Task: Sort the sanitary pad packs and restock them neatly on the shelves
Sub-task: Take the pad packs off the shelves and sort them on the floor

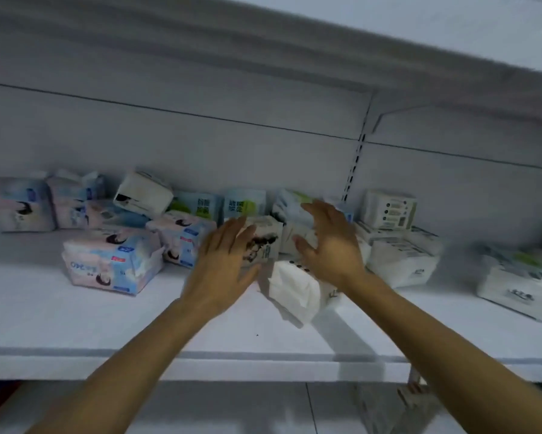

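**Both hands open above jumbled pad packs**

Head view: 2 bare forearms reach up from the lower edge over the white shelf (75, 324). The left hand (222, 261) has its fingers straight and spread and holds nothing; its tips are just beside a white pack with dark print (265, 242). The right hand (329, 242) is likewise spread and empty in front of a pale blue pack (290, 203); blur hides any contact. A plain white pack (291, 289) lies tilted below the right wrist. Pink-and-blue packs (113, 264) lie to the left, 2 green-and-white packs (244, 203) stand against the back wall, and white packs (401, 258) are piled to the right.
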`<act>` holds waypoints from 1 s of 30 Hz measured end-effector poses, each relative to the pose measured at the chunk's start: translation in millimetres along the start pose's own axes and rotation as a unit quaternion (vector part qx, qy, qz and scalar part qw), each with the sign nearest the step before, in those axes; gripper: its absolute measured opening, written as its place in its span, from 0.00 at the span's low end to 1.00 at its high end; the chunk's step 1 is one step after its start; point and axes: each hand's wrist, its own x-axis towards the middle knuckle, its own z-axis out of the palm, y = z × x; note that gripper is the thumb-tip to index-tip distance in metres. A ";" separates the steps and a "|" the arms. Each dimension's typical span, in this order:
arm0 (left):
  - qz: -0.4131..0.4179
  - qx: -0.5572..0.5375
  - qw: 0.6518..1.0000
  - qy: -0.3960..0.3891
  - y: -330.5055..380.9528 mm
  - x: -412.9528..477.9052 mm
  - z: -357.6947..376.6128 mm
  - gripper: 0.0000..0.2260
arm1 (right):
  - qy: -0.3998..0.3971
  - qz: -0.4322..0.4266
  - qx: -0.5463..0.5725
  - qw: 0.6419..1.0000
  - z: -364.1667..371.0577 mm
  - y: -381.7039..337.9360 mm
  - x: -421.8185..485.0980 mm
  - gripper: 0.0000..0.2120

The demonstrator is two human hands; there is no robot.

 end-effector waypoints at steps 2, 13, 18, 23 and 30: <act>-0.005 -0.021 1.000 0.002 -15.7 -2.3 7.4 0.30 | -0.046 0.036 0.007 0.998 8.3 8.7 33.3 0.33; -0.007 -0.128 0.984 0.121 -17.9 2.5 5.6 0.26 | 0.062 0.250 0.264 0.929 29.0 36.9 108.9 0.14; -0.037 -0.072 0.975 0.205 -17.1 9.0 -4.6 0.40 | -0.050 0.231 0.407 0.882 0.0 -32.8 100.7 0.10; -0.076 -0.048 0.969 0.230 -22.2 9.6 -9.5 0.38 | -0.329 0.173 0.449 0.813 5.5 -89.3 91.1 0.36; -0.163 -0.135 0.959 0.186 -23.2 5.4 -17.3 0.36 | -0.181 0.040 0.118 0.976 66.3 -47.7 154.2 0.24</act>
